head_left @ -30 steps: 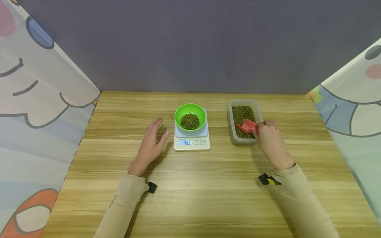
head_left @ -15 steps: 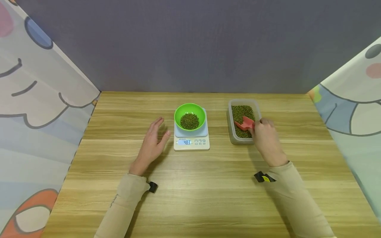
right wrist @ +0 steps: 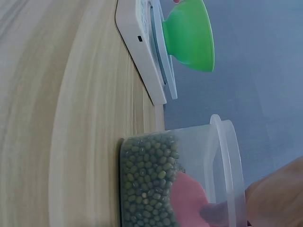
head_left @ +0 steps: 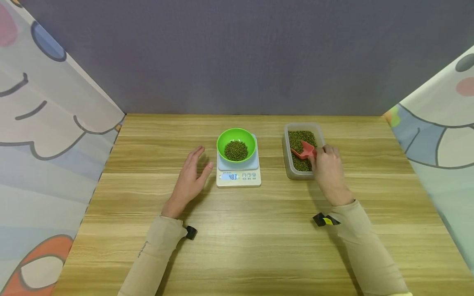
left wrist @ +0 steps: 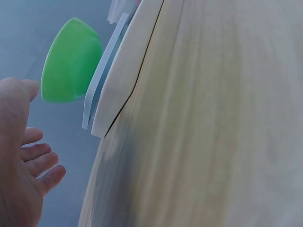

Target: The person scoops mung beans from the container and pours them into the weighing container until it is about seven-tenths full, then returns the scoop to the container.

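Observation:
My right hand (head_left: 328,172) grips the handle of a red scoop (head_left: 306,150) over the clear plastic container (head_left: 292,174). In the right wrist view the scoop's blade (right wrist: 187,201) shows through the container wall, against the green mung beans (right wrist: 147,177). To the left, a kitchen scale (head_left: 238,181) reads 48.3 and carries a bright green bowl (head_left: 226,142) with a small heap of mung beans (head_left: 236,151) in it. My left hand (head_left: 188,181) is held just left of the scale, fingers extended and touching nothing; the left wrist view shows it apart from the bowl (left wrist: 71,61).
Everything stands on a wood-grain table (head_left: 244,246). A grey partition (head_left: 252,57) rises along the table's back edge. Cartoon-printed panels (head_left: 48,176) flank it on the left and right. Bare wood separates the scale from the container.
The right hand has shifted a little left and away from me, and the scoop has turned and moved slightly left in the container. The left hand and the 48.3 reading look the same.

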Tool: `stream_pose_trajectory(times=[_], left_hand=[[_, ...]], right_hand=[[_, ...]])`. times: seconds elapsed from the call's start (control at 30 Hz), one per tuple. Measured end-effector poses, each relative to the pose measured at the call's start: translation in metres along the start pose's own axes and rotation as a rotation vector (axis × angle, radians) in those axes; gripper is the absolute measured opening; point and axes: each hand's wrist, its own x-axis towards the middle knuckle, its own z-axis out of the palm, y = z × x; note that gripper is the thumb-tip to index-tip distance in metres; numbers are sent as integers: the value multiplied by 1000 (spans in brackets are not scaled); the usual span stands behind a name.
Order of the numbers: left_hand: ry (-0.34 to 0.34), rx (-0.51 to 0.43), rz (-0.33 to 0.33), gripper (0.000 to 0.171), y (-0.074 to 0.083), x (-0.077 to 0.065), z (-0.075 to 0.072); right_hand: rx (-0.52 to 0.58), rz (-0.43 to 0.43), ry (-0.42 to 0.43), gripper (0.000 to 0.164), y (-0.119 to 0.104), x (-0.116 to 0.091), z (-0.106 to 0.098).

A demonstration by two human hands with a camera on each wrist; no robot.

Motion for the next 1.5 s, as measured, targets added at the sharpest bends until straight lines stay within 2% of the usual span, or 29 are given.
stream_pose_trajectory(times=[0.2, 0.83, 1.13, 1.5], left_hand=[[3, -1, 4, 65, -1, 0, 0], [0, 7, 4, 66, -2, 0, 0], [-2, 6, 4, 65, -1, 0, 0], [-8, 1, 12, 66, -1, 2, 1]], right_hand=[[46, 2, 59, 21, 1, -4, 0], [152, 75, 112, 24, 7, -10, -7], [162, 62, 154, 22, 8, -12, -8], [143, 70, 147, 23, 9, -14, -8]])
